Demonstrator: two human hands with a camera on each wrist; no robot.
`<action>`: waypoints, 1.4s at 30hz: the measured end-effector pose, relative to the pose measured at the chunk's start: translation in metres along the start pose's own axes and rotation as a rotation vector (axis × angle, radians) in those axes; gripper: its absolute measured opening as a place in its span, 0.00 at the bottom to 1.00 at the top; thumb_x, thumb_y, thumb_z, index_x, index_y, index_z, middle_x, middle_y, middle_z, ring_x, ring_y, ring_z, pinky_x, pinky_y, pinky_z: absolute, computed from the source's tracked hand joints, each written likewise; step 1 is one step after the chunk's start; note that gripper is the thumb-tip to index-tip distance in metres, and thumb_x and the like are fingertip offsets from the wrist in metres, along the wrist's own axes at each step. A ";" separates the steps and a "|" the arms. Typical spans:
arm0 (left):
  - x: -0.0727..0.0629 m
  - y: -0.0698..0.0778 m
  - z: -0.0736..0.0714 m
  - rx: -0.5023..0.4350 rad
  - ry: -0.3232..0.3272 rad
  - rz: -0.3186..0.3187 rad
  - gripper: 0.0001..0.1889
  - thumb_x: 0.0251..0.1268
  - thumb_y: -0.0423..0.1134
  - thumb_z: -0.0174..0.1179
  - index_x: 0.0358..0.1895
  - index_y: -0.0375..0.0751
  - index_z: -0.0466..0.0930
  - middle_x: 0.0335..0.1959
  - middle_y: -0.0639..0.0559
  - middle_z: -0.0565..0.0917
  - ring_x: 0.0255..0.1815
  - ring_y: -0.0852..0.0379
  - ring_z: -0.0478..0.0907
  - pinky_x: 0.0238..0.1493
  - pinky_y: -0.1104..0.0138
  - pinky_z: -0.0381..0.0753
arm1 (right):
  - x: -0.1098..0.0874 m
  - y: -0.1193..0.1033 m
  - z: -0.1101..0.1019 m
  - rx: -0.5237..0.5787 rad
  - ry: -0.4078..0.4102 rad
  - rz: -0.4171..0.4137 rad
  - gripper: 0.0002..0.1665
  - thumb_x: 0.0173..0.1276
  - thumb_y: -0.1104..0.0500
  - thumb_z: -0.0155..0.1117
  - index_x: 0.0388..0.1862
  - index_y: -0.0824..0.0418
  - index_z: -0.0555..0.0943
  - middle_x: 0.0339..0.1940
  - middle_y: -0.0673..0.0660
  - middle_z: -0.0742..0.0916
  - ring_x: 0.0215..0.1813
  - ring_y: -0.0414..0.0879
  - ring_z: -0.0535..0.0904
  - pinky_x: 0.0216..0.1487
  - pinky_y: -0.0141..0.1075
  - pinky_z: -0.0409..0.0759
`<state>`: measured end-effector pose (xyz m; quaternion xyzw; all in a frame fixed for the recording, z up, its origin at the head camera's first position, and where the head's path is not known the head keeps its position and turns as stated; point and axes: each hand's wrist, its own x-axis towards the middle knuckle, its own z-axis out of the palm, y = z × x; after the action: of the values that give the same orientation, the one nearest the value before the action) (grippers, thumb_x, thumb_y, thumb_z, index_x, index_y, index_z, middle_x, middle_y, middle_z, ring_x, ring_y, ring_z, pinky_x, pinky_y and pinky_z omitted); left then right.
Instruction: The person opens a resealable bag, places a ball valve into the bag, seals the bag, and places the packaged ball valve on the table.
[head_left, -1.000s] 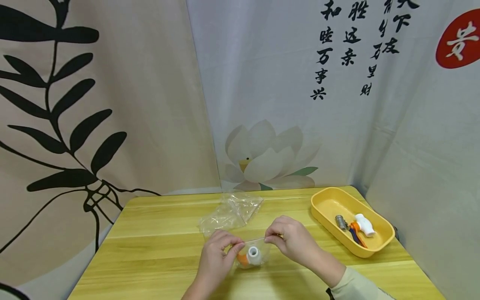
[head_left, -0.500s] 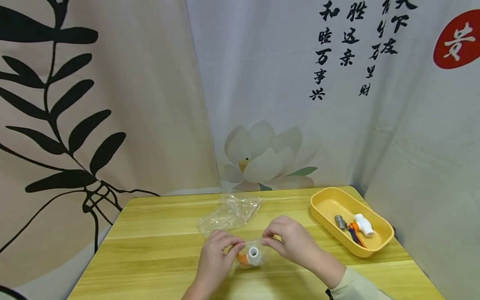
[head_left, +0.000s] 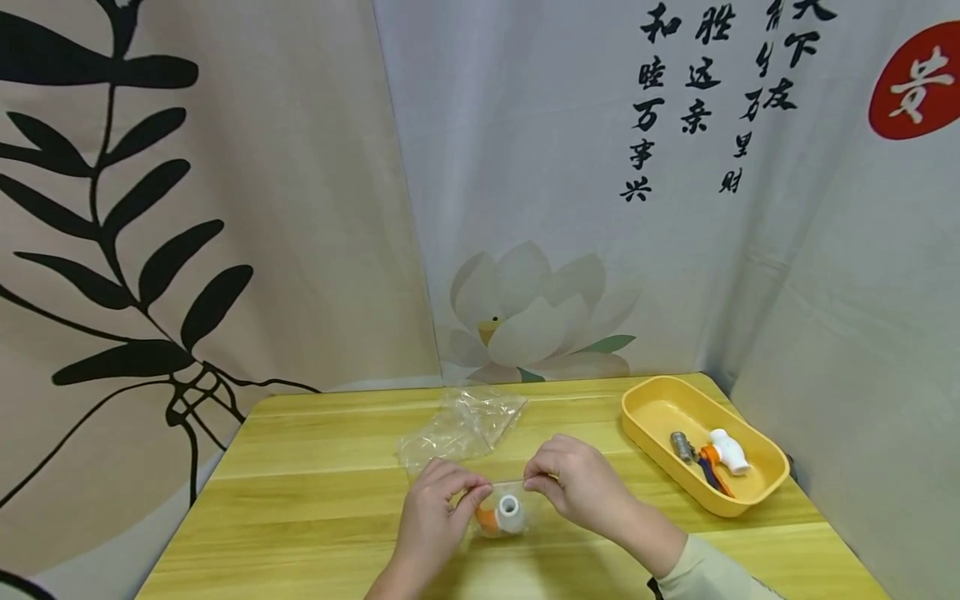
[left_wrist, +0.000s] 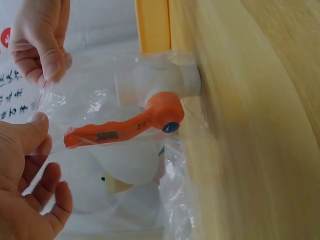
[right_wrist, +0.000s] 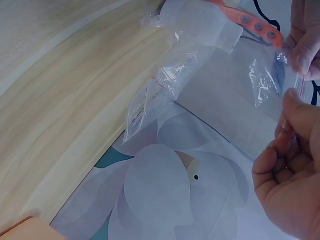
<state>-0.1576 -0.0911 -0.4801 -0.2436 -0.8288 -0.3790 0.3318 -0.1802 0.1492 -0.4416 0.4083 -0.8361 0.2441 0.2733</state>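
Left hand (head_left: 438, 508) and right hand (head_left: 573, 487) were held apart above a wooden table (head_left: 315, 500), each pinching an upper corner of a small clear bag (left_wrist: 92, 95) between thumb and forefinger. A thin red line ran along the bag's top edge, between the two sets of fingertips. Inside the bag sat a white plastic valve (left_wrist: 165, 80), low down, with its orange handle (left_wrist: 107, 134) reaching up toward the left hand's fingertips and a blue cap (left_wrist: 171, 127) at the handle's joint. Whether the bag's bottom touched the tabletop could not be told. Just beyond the hands, a second clear bag (head_left: 457, 425) lay crumpled near the table's back edge. At the right, a yellow tray (head_left: 671, 404) held a gray metal cylinder (head_left: 682, 446), a white fitting (head_left: 729, 450) with an orange part beside it, and a slim blue-and-orange piece (head_left: 716, 477). A pale sleeve (head_left: 716, 571) covered the right forearm. Behind the table hung a cloth backdrop (head_left: 525, 167) printed with a lotus (head_left: 532, 308), dark leaves (head_left: 146, 360) and black characters (head_left: 648, 112).
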 end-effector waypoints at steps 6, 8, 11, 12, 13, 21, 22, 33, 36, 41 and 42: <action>0.001 0.003 -0.001 0.075 -0.030 0.044 0.09 0.52 0.40 0.82 0.34 0.50 0.91 0.33 0.64 0.89 0.40 0.67 0.80 0.45 0.68 0.85 | 0.000 -0.001 -0.001 -0.005 -0.003 0.008 0.10 0.58 0.60 0.84 0.30 0.51 0.87 0.30 0.42 0.89 0.35 0.34 0.81 0.37 0.23 0.80; 0.001 0.004 0.000 0.075 -0.027 0.075 0.09 0.51 0.40 0.82 0.34 0.50 0.91 0.33 0.63 0.89 0.40 0.66 0.81 0.45 0.69 0.85 | 0.000 -0.002 -0.001 -0.004 -0.002 0.006 0.10 0.58 0.60 0.84 0.30 0.51 0.87 0.30 0.42 0.89 0.36 0.34 0.81 0.37 0.23 0.80; 0.002 0.004 0.002 0.055 -0.017 0.103 0.09 0.51 0.38 0.82 0.33 0.49 0.91 0.33 0.63 0.89 0.39 0.65 0.80 0.42 0.73 0.81 | 0.001 -0.003 0.000 0.003 -0.005 0.004 0.10 0.59 0.60 0.84 0.30 0.51 0.87 0.30 0.42 0.89 0.36 0.34 0.81 0.38 0.23 0.81; 0.001 0.004 0.003 0.046 -0.014 0.104 0.08 0.52 0.37 0.82 0.33 0.49 0.91 0.32 0.63 0.89 0.39 0.65 0.80 0.42 0.74 0.81 | 0.001 -0.003 0.001 0.005 -0.009 0.007 0.09 0.59 0.60 0.84 0.30 0.51 0.88 0.30 0.42 0.89 0.36 0.34 0.81 0.38 0.23 0.81; 0.001 0.004 0.003 0.034 -0.012 0.100 0.08 0.52 0.36 0.81 0.33 0.49 0.91 0.32 0.63 0.89 0.38 0.65 0.80 0.42 0.74 0.81 | 0.001 -0.003 0.001 0.005 -0.014 0.013 0.09 0.59 0.59 0.84 0.30 0.51 0.88 0.30 0.42 0.89 0.36 0.34 0.82 0.38 0.23 0.81; 0.003 0.006 0.005 -0.022 -0.018 0.019 0.08 0.53 0.34 0.81 0.30 0.48 0.90 0.30 0.62 0.88 0.37 0.68 0.79 0.38 0.74 0.82 | 0.001 -0.005 0.000 -0.001 -0.017 0.032 0.10 0.58 0.60 0.84 0.30 0.51 0.88 0.30 0.42 0.89 0.36 0.34 0.81 0.38 0.23 0.81; 0.004 0.006 0.005 -0.014 -0.018 0.022 0.08 0.53 0.34 0.81 0.30 0.48 0.90 0.30 0.62 0.88 0.37 0.68 0.79 0.39 0.74 0.82 | 0.001 -0.006 0.000 0.003 -0.018 0.036 0.10 0.59 0.60 0.84 0.30 0.51 0.88 0.30 0.42 0.89 0.36 0.34 0.81 0.37 0.24 0.81; 0.004 0.006 0.006 0.025 -0.051 0.040 0.07 0.55 0.35 0.80 0.32 0.50 0.90 0.32 0.63 0.87 0.39 0.68 0.78 0.39 0.75 0.81 | 0.005 -0.009 0.004 0.048 -0.081 0.032 0.07 0.62 0.59 0.83 0.32 0.50 0.90 0.31 0.41 0.90 0.38 0.34 0.82 0.39 0.23 0.81; 0.003 0.005 0.005 0.023 -0.054 0.034 0.06 0.57 0.36 0.79 0.32 0.50 0.90 0.32 0.63 0.88 0.40 0.68 0.79 0.40 0.74 0.82 | 0.005 -0.009 0.005 0.058 -0.084 0.053 0.07 0.62 0.59 0.83 0.32 0.50 0.90 0.31 0.41 0.90 0.37 0.33 0.81 0.38 0.23 0.80; 0.003 0.004 0.004 0.000 -0.039 0.061 0.07 0.55 0.35 0.80 0.32 0.49 0.90 0.32 0.63 0.88 0.39 0.67 0.79 0.41 0.74 0.82 | 0.004 -0.010 0.004 0.098 -0.090 0.087 0.07 0.62 0.59 0.82 0.30 0.50 0.89 0.29 0.40 0.89 0.38 0.32 0.82 0.39 0.24 0.82; 0.003 0.004 0.004 0.002 -0.036 0.067 0.07 0.55 0.35 0.80 0.32 0.49 0.90 0.31 0.62 0.88 0.39 0.67 0.79 0.41 0.74 0.82 | 0.004 -0.010 0.004 0.104 -0.090 0.092 0.08 0.62 0.60 0.82 0.30 0.50 0.89 0.29 0.40 0.90 0.38 0.32 0.82 0.39 0.24 0.82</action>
<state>-0.1582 -0.0849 -0.4783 -0.2777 -0.8264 -0.3624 0.3297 -0.1749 0.1392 -0.4402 0.3939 -0.8516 0.2806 0.2022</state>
